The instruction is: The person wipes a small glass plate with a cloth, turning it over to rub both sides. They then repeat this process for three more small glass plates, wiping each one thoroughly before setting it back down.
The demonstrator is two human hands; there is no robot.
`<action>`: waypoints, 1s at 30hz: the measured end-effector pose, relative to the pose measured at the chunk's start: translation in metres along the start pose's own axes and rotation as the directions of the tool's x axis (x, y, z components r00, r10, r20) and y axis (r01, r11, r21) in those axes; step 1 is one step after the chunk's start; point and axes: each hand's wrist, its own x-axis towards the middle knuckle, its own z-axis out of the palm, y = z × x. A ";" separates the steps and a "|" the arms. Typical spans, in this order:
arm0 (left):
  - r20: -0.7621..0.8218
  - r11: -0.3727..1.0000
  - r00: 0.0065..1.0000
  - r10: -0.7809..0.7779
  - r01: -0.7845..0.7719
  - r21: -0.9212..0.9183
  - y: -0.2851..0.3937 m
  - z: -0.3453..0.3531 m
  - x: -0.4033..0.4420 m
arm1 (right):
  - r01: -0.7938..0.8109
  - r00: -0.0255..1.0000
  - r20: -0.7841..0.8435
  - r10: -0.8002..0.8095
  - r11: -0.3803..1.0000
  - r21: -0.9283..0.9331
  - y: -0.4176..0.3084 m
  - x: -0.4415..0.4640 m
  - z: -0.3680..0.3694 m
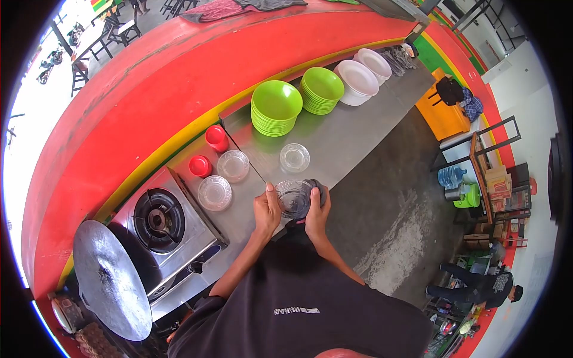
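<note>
My left hand (267, 211) grips the left rim of a clear glass bowl (289, 194), close in front of my body. My right hand (317, 213) is closed on a dark grey cloth (315, 188), which is pressed against the bowl's right side and partly covers it. Just beyond it, a glass bowl (295, 158) stands on the steel counter (358, 134). To the left are two more glass bowls, a rear one (233, 166) and a front one (215, 193). Beside them are a red cup (216, 138) and a second red container (200, 166).
Stacked green bowls (277, 107) and white bowls (358, 82) line the counter's back by the red wall (179, 77). At left, a gas stove (164, 224) stands beside a large wok (113, 280). A person (489, 289) stands far right near shelves.
</note>
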 end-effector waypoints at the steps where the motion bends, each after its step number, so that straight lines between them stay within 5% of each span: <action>1: -0.014 0.997 0.999 0.028 -0.027 0.071 0.004 -0.001 0.001 | -0.017 1.000 -0.017 0.017 1.000 -0.013 0.001 0.001 -0.002; 4: 0.190 0.854 0.951 0.245 -0.304 0.423 0.011 -0.007 0.010 | -0.069 0.997 -0.022 0.068 0.996 -0.061 -0.002 0.004 -0.003; 10: 0.473 0.672 0.827 0.303 -0.538 0.509 0.033 -0.009 0.023 | -0.096 0.991 0.079 0.110 0.982 -0.161 -0.001 0.006 -0.007; 13: 0.388 0.972 0.921 -0.007 -0.085 0.217 0.027 -0.004 0.017 | -0.071 0.997 0.020 0.073 0.993 -0.099 -0.006 0.013 -0.012; 16: 0.221 1.000 0.975 0.004 -0.008 0.020 0.015 0.012 0.001 | -0.195 0.957 -0.165 0.238 0.951 0.241 0.008 0.018 -0.015; 19: 0.272 0.992 0.962 -0.027 -0.009 0.128 0.008 0.011 -0.006 | -0.266 0.955 -0.109 0.276 0.959 0.101 0.022 0.009 -0.026; 22: 0.515 0.969 0.846 -0.141 0.011 0.246 0.017 -0.004 0.011 | -0.375 0.927 -0.002 0.375 0.926 -0.039 0.021 -0.007 -0.034; 25: 0.678 0.876 0.699 -0.225 -0.160 0.455 0.028 -0.014 0.034 | -0.380 0.910 0.130 0.395 0.916 -0.126 0.022 -0.017 -0.034; 28: 0.833 0.851 0.546 -0.088 -0.393 0.348 0.019 -0.014 0.035 | -0.399 0.886 0.198 0.419 0.907 -0.135 0.028 -0.017 -0.030; 30: 0.756 0.877 0.645 -0.110 -0.296 0.380 0.015 -0.009 0.029 | -0.445 0.870 0.186 0.457 0.889 -0.107 0.029 -0.016 -0.028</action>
